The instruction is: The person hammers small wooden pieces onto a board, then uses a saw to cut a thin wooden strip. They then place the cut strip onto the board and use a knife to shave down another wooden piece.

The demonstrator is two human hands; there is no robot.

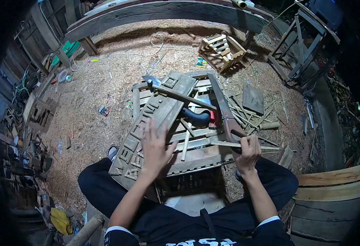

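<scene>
My left hand (pixel 154 145) is open, fingers spread over a wooden board (pixel 179 87) with raised carved letters, which lies slantwise on a slatted wooden surface (pixel 213 155). My right hand (pixel 247 153) is closed in a fist around a thin wooden strip (pixel 225 144). Right beside that fist is the dark handle end of a long brown, saw-like tool (pixel 222 100). A hammer-like tool with a metal head (pixel 152 80) and wooden shaft (pixel 184 97) rests across the board. Next to it lies a black curved handle (pixel 197 117) by a red piece (pixel 214 119).
Thin sticks (pixel 252 119) and a flat square board (pixel 253 99) lie on the shavings-covered floor at right. A slatted crate (pixel 222 52) stands ahead, below a long wooden beam (pixel 167 14). Planks (pixel 336 197) are at lower right, wood pieces (pixel 32 151) at left.
</scene>
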